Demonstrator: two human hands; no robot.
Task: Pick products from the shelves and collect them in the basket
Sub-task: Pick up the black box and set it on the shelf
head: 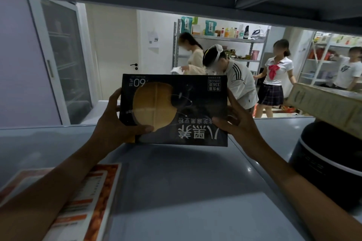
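I've got the box (174, 109) clamped between both hands — left hand (115, 121) thumb across its face, right hand (238, 123) round the other edge — held above the shelf (176, 182). I'd draw it straight back, level, avoiding the pot (325, 162).

I read this as a small stockroom-style shop: metal racks (219, 39) stacked with packaged goods (209, 28), a glass-door cabinet (60, 60), several people (276, 76) browsing shelves.

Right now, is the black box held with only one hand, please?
No, the left hand and right hand each grip a side of the box.
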